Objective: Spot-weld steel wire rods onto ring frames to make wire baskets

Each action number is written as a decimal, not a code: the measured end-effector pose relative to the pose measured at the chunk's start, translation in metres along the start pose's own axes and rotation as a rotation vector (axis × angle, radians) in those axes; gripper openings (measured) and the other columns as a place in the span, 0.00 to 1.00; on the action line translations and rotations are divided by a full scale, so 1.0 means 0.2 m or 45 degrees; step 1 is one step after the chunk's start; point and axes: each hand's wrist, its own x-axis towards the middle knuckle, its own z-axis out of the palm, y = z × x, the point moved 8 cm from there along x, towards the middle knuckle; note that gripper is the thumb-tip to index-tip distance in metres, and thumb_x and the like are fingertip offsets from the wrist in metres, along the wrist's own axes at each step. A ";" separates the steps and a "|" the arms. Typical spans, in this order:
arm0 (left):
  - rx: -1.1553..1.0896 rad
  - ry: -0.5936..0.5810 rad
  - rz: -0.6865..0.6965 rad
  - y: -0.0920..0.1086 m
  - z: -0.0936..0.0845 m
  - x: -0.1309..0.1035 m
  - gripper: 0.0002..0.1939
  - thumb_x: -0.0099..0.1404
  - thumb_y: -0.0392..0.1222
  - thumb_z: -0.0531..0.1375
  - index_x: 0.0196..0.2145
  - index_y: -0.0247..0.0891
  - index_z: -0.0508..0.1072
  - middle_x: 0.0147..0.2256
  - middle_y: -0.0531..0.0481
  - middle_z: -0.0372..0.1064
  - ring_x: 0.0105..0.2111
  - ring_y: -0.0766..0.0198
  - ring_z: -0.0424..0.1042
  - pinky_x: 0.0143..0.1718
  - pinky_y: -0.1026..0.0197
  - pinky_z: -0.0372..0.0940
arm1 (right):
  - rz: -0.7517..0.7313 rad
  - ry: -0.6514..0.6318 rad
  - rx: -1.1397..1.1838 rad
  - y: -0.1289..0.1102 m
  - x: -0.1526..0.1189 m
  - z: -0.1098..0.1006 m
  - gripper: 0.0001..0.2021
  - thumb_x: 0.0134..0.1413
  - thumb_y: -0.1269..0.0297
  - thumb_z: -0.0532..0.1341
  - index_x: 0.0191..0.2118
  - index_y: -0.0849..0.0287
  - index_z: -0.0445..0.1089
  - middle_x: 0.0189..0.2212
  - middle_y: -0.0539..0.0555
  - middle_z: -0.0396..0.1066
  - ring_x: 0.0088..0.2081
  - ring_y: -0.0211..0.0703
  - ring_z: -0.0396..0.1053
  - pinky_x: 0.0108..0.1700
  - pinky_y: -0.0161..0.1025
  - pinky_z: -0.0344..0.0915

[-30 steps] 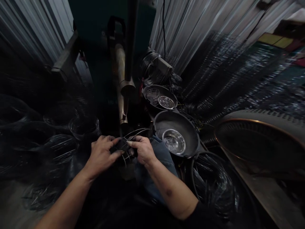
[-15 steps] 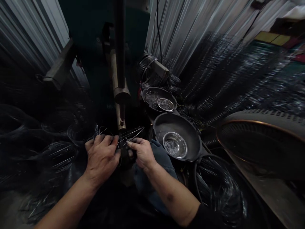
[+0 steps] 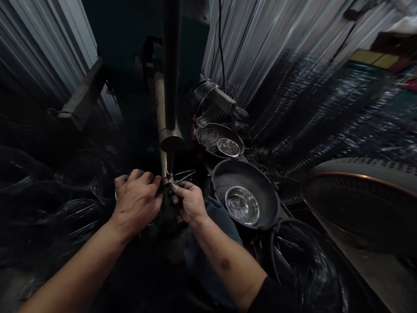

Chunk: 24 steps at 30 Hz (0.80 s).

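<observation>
- Writing: pale marks [image 3: 151, 149] low on the dark green machine [image 3: 124, 26]; too faint to read.
- Room: dim; ribbed metal wall [image 3: 260, 39] behind a wire coil [image 3: 200, 98].
- Right side: black pan [image 3: 267, 195] bearing a shiny bowl [image 3: 255, 208] with small metal bits inside.
- Wire piece [image 3: 187, 176]: between the hands, at the lower end of the metal bar [image 3: 159, 100].
- Right hand [image 3: 193, 203]: thumb and forefinger pinched on it.
- Left hand [image 3: 135, 204]: fingers bent, thumb near forefinger; grip hidden, cannot tell.
- Versus half a second ago: wire seen above the left knuckles then, out of sight there now.
</observation>
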 end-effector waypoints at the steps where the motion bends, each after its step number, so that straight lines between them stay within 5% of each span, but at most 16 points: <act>1: -0.013 -0.024 -0.007 0.00 0.00 0.02 0.15 0.62 0.45 0.56 0.42 0.36 0.77 0.40 0.41 0.72 0.45 0.43 0.65 0.40 0.42 0.55 | -0.005 0.002 0.005 -0.01 0.01 0.01 0.11 0.28 0.66 0.71 0.20 0.63 0.70 0.15 0.46 0.67 0.13 0.27 0.55 0.16 0.28 0.50; 15: -0.123 -0.202 -0.009 -0.05 -0.01 0.11 0.12 0.59 0.46 0.56 0.31 0.41 0.77 0.38 0.43 0.72 0.45 0.45 0.65 0.40 0.43 0.54 | 0.063 -0.008 0.032 -0.02 0.03 0.04 0.11 0.33 0.67 0.72 0.23 0.63 0.70 0.17 0.47 0.68 0.15 0.29 0.58 0.16 0.28 0.54; 24: -0.094 -0.222 -0.061 -0.10 0.02 0.17 0.14 0.59 0.50 0.55 0.32 0.42 0.78 0.39 0.42 0.72 0.46 0.44 0.64 0.41 0.41 0.55 | 0.122 -0.230 -0.320 0.16 -0.15 0.06 0.16 0.34 0.63 0.71 0.35 0.59 0.77 0.28 0.48 0.75 0.31 0.37 0.70 0.38 0.35 0.66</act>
